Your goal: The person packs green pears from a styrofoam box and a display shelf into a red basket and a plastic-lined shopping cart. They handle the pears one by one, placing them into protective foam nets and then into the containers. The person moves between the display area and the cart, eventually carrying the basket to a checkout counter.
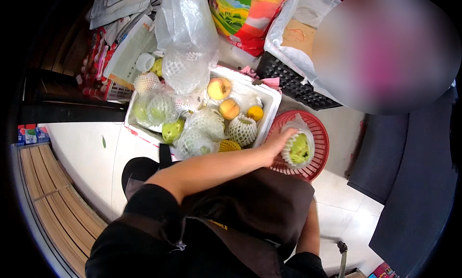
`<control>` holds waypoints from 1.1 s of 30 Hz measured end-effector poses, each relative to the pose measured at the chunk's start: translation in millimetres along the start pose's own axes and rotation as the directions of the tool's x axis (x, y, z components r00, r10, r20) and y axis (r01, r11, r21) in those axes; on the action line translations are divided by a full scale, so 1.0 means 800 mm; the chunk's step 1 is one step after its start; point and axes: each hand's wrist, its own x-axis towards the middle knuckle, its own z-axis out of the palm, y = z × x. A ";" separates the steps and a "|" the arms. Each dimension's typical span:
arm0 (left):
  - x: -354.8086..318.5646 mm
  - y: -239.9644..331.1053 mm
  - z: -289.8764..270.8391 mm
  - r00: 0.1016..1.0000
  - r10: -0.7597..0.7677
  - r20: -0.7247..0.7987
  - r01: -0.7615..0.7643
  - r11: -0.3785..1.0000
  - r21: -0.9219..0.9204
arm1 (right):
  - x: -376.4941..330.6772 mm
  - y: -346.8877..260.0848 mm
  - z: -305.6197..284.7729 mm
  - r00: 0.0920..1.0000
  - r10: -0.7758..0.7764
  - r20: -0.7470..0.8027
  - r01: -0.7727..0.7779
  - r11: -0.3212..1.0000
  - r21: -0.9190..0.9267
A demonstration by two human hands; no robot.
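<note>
My left hand is closed around a green fruit with a dark spot at its end. A white foam net and a clear wrap sit around this fruit. It is held over a round red plastic basket, whose slotted side shows around it. To the left of the basket stands a white foam box of fruit. Peaches, a small orange fruit and several green fruits in foam nets lie in it. Of my right arm only the forearm shows; my right hand is hidden beyond my apron-covered lap.
Behind the foam box stand a clear plastic bag and a colourful printed sack. A black crate with a white liner is beyond the basket. Dark panels border the right, wooden slats the left.
</note>
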 end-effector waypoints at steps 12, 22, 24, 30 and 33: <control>0.037 -0.036 -0.011 0.956 0.081 0.282 -0.293 0.205 0.934 | 0.099 0.006 0.001 0.914 0.371 -0.165 -0.042 0.492 0.870; 0.004 0.040 -0.139 0.947 0.076 0.313 -0.218 -0.561 0.798 | 0.144 -0.019 -0.042 0.868 0.221 -0.444 -0.283 0.956 -0.077; 0.024 0.035 -0.141 0.934 0.082 0.349 -0.229 -0.611 0.758 | 0.154 -0.053 -0.086 0.883 0.192 -0.429 -0.169 0.981 0.090; -0.001 0.114 -0.096 0.989 -0.066 0.135 -0.146 -0.220 0.965 | 0.163 -0.116 -0.119 0.942 0.146 -0.302 0.047 0.834 0.550; -0.017 0.139 -0.100 0.986 0.040 0.165 -0.165 0.459 0.873 | 0.166 -0.210 -0.150 0.944 -0.017 -0.331 0.241 0.719 0.652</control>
